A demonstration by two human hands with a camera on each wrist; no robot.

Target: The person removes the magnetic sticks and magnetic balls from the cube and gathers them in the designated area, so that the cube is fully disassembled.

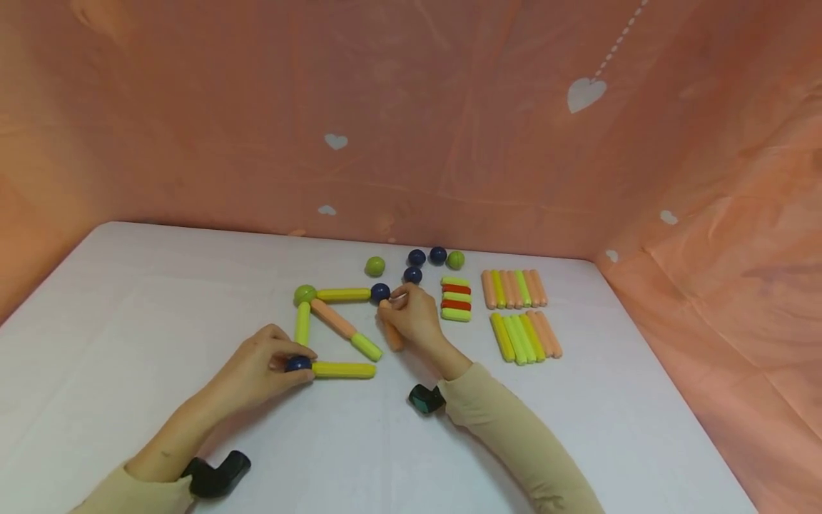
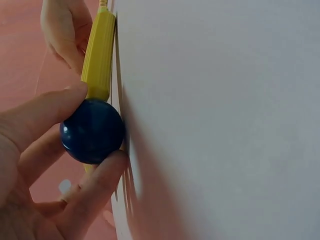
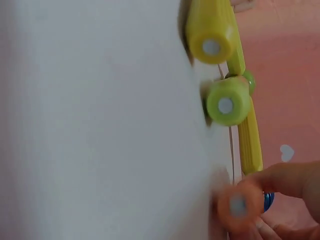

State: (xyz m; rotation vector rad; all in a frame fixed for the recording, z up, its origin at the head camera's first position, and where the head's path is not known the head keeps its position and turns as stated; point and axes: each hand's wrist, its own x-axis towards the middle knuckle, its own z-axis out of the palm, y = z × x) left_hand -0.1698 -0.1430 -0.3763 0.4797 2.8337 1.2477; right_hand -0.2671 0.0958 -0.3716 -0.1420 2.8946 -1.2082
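My left hand (image 1: pixel 260 364) grips a dark blue ball (image 2: pixel 92 131) between thumb and fingers at the near left corner of a frame of sticks. From that ball a yellow stick (image 1: pixel 347 370) points right, and a lime stick (image 1: pixel 302 325) leads up to a green ball (image 1: pixel 305 294). Another yellow stick (image 1: pixel 343 294) joins the green ball to a second blue ball (image 1: pixel 379 293). Between thumb and fingers, my right hand (image 1: pixel 416 318) pinches an orange stick (image 1: pixel 392 335) just below that second ball. The orange stick's near end shows a round grey inset in the right wrist view.
A diagonal of an orange stick (image 1: pixel 334 318) and a lime stick (image 1: pixel 367 347) lies inside the frame. Loose blue balls (image 1: pixel 417 258) and green balls (image 1: pixel 375 266) sit behind. Short red and lime sticks (image 1: pixel 456 289) and two rows of longer sticks (image 1: pixel 514 289) lie right.
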